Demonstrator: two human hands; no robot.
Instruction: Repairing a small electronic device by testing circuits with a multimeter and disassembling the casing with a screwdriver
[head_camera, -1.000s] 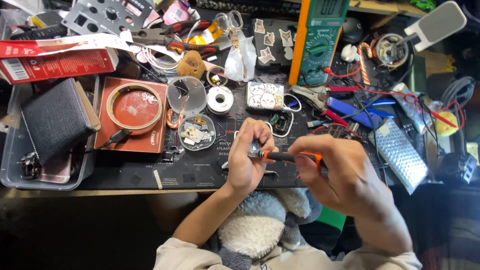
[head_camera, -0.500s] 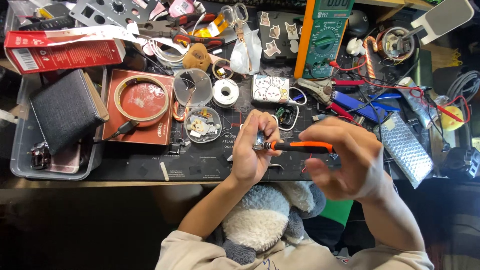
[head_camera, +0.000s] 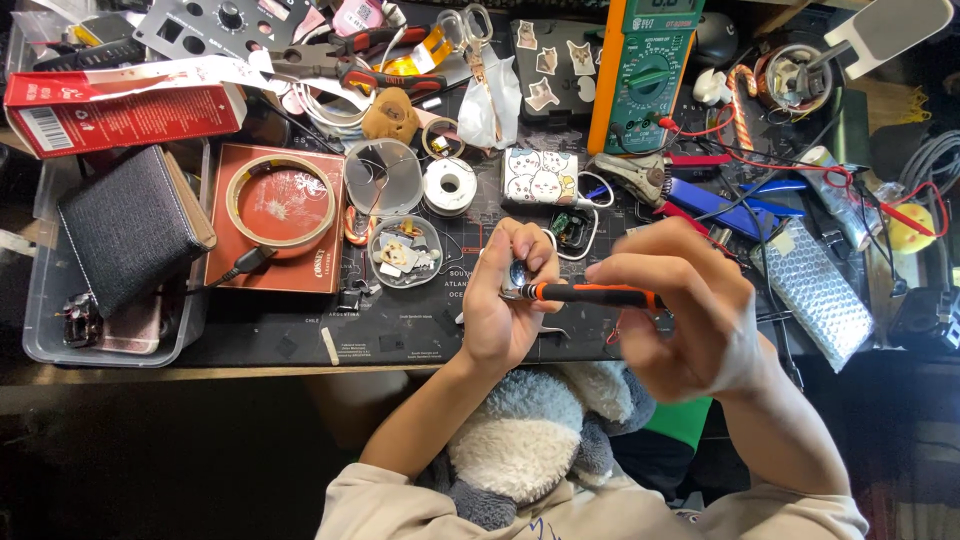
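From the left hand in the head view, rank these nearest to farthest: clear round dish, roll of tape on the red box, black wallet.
1. Clear round dish, just left of the left hand.
2. Roll of tape, farther left on the red box.
3. Black wallet, far left, in the grey tray.

- screwdriver (head_camera: 590, 294): orange/black plastic grip, matt
- small part (head_camera: 517, 276) in left hand (head_camera: 505, 310): shiny metal w/ glossy face
- bubble wrap (head_camera: 815, 290): clear plastic, bumpy
- plush toy (head_camera: 530, 440): fuzzy cloth
- desk mat (head_camera: 400, 335): black, matt
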